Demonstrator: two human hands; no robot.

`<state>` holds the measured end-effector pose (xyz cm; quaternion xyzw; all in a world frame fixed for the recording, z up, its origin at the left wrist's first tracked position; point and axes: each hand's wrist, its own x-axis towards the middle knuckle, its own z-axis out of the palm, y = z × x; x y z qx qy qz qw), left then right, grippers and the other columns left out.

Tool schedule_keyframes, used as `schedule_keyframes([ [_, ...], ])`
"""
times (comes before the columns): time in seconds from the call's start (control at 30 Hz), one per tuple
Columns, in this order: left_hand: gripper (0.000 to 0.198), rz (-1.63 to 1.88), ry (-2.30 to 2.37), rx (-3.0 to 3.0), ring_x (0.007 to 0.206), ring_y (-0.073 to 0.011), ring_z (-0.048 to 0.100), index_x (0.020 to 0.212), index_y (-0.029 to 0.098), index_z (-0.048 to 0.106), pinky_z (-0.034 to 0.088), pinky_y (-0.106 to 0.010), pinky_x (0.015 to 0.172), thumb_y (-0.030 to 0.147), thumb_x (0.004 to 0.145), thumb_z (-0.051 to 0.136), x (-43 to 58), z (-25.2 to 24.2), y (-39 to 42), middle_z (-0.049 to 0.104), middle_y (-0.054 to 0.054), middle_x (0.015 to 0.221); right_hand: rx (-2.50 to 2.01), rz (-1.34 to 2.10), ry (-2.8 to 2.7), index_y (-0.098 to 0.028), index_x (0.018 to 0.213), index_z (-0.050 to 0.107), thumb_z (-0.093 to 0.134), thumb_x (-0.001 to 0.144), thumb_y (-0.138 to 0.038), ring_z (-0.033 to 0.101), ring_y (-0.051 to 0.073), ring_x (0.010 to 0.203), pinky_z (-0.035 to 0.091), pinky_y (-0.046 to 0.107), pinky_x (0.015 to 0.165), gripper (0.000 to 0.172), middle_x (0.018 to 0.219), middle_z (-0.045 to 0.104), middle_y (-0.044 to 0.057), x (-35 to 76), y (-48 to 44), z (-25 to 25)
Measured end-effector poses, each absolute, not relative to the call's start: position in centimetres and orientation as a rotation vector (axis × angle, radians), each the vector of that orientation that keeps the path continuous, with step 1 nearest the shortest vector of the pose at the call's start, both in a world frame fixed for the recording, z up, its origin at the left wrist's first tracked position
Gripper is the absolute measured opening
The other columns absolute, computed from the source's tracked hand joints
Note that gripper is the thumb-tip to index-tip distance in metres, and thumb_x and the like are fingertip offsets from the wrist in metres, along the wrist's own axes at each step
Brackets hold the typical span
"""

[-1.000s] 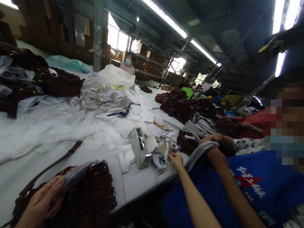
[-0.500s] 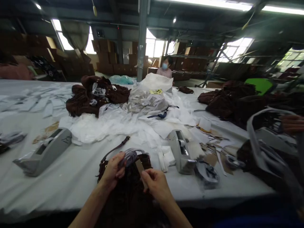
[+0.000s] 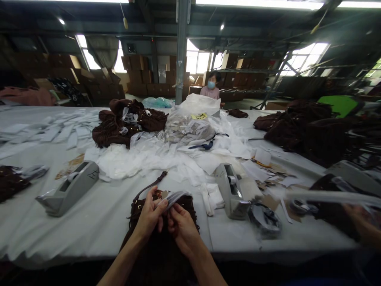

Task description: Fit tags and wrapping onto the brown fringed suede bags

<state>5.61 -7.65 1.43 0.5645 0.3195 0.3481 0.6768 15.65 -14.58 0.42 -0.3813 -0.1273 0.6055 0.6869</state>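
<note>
A dark brown bag [image 3: 189,208] with a buckled strap [image 3: 149,184] lies in front of me at the table's near edge. Above it, my left hand [image 3: 150,214] is closed with the thumb pressed on a greyish, wrapped strap-like bundle [image 3: 177,196]. My right hand [image 3: 182,226] pinches the lower side of the same bundle, close beside the left fingertips. A small piece of tan card [image 3: 164,194] shows just behind the left thumb. The fingers partly hide the bundle's lower end.
Grey tape dispensers stand to the left [image 3: 70,186] and right [image 3: 231,190]. Beside the right one lies a plastic-wrapped dark roll [image 3: 264,218]. Brown bags [image 3: 119,125] and white wrapping [image 3: 131,159] lie farther back. A co-worker's blurred hand [image 3: 361,222] is at right; another person [image 3: 210,89] sits opposite.
My right hand has moved up and left to the bundle. The tan card, earlier in my right hand, now shows behind my left thumb. The co-worker's hand at right has dropped lower.
</note>
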Motion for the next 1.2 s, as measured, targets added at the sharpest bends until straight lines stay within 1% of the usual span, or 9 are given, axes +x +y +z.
schedule_keyframes([
  [0.1, 0.063, 0.7, 0.697, 1.304, 0.029, -0.0092, 0.049, 0.128, 0.018, 0.031, 0.034, -0.015, 0.026, 0.052, 0.083, 0.058, 5.4, 1.6, -7.1, 0.056, 0.005, 0.066, -0.784, 1.401, -0.243, -0.015, 0.083, 0.065, 0.083, 0.06, -0.031, 0.034, 0.001, 0.043, 0.021, 0.012, 0.038, 0.033, 0.063, 0.054, -0.004, 15.9, -14.5, 0.2],
  [0.2, 0.042, 0.581, 0.629, 1.372, 0.032, -0.0092, 0.052, 0.101, 0.014, 0.049, 0.037, -0.016, 0.027, 0.053, 0.085, 0.054, 5.3, 1.9, -6.6, 0.054, 0.003, 0.066, -0.839, 1.329, -0.307, -0.012, 0.073, 0.065, 0.082, 0.061, -0.032, 0.034, 0.0, 0.042, 0.02, 0.013, 0.038, 0.029, 0.061, 0.056, -0.003, 16.0, -14.0, 0.1],
  [0.43, 0.037, 0.647, 0.685, 1.355, 0.037, -0.0111, 0.055, 0.094, 0.017, 0.046, 0.042, -0.017, 0.029, 0.052, 0.085, 0.057, 5.2, 1.3, -6.6, 0.055, 0.003, 0.066, -1.114, 1.131, -0.444, -0.011, 0.072, 0.068, 0.079, 0.062, -0.04, 0.041, 0.004, 0.041, 0.022, 0.015, 0.037, 0.033, 0.056, 0.061, 0.001, 16.2, -13.4, 0.6],
  [0.7, 0.032, 0.53, 0.565, 1.157, 0.044, -0.0098, 0.056, 0.085, 0.012, 0.059, 0.047, -0.018, 0.038, 0.044, 0.083, 0.063, 4.3, 1.2, -5.4, 0.057, -0.001, 0.069, -1.125, 1.11, -0.373, -0.011, 0.081, 0.064, 0.081, 0.062, -0.036, 0.047, 0.006, 0.04, 0.033, 0.015, 0.036, 0.036, 0.057, 0.063, 0.001, 15.9, -13.7, 1.4],
  [0.8, 0.034, 0.518, 0.577, 1.121, 0.045, -0.0108, 0.058, 0.084, 0.011, 0.061, 0.046, -0.018, 0.039, 0.045, 0.082, 0.063, 4.0, 1.8, -4.8, 0.062, -0.004, 0.072, -1.104, 1.056, -0.425, -0.015, 0.087, 0.06, 0.082, 0.062, -0.032, 0.061, 0.011, 0.052, 0.047, 0.019, 0.049, 0.038, 0.063, 0.067, 0.001, 16.0, -14.3, 2.2],
  [0.93, 0.035, 0.472, 0.582, 1.08, 0.039, -0.0095, 0.055, 0.072, 0.01, 0.061, 0.038, -0.016, 0.033, 0.044, 0.077, 0.069, 3.8, 2.4, -4.2, 0.061, -0.003, 0.064, -1.013, 1.089, -0.671, -0.019, 0.1, 0.062, 0.083, 0.062, -0.028, 0.068, 0.02, 0.09, 0.053, 0.028, 0.078, 0.044, 0.095, 0.071, 0.005, 16.5, -15.1, 3.0],
  [1.0, 0.034, 0.458, 0.581, 1.084, 0.038, -0.0089, 0.054, 0.071, 0.01, 0.063, 0.04, -0.016, 0.034, 0.043, 0.074, 0.072, 3.7, 2.5, -4.0, 0.061, -0.002, 0.063, -1.106, 0.964, -0.817, -0.021, 0.101, 0.064, 0.076, 0.072, -0.031, 0.068, 0.021, 0.088, 0.052, 0.031, 0.079, 0.033, 0.094, 0.071, 0.004, 16.9, -15.2, 3.2],
  [1.07, 0.034, 0.438, 0.587, 1.099, 0.038, -0.0087, 0.053, 0.073, 0.01, 0.066, 0.042, -0.017, 0.034, 0.043, 0.072, 0.074, 3.7, 2.6, -3.9, 0.062, -0.003, 0.064, -1.258, 0.72, -0.987, -0.021, 0.092, 0.068, 0.064, 0.083, -0.032, 0.066, 0.018, 0.074, 0.051, 0.031, 0.073, 0.014, 0.08, 0.069, 0.003, 17.3, -15.1, 3.3],
  [1.2, 0.034, 0.395, 0.618, 1.157, 0.037, -0.0088, 0.052, 0.073, 0.011, 0.068, 0.041, -0.019, 0.033, 0.044, 0.07, 0.074, 3.6, 3.3, -3.7, 0.067, -0.006, 0.07, -1.378, 0.272, -1.266, -0.022, 0.083, 0.07, 0.057, 0.088, -0.027, 0.058, 0.018, 0.072, 0.046, 0.03, 0.066, 0.015, 0.076, 0.06, 0.004, 18.1, -14.4, 3.6],
])
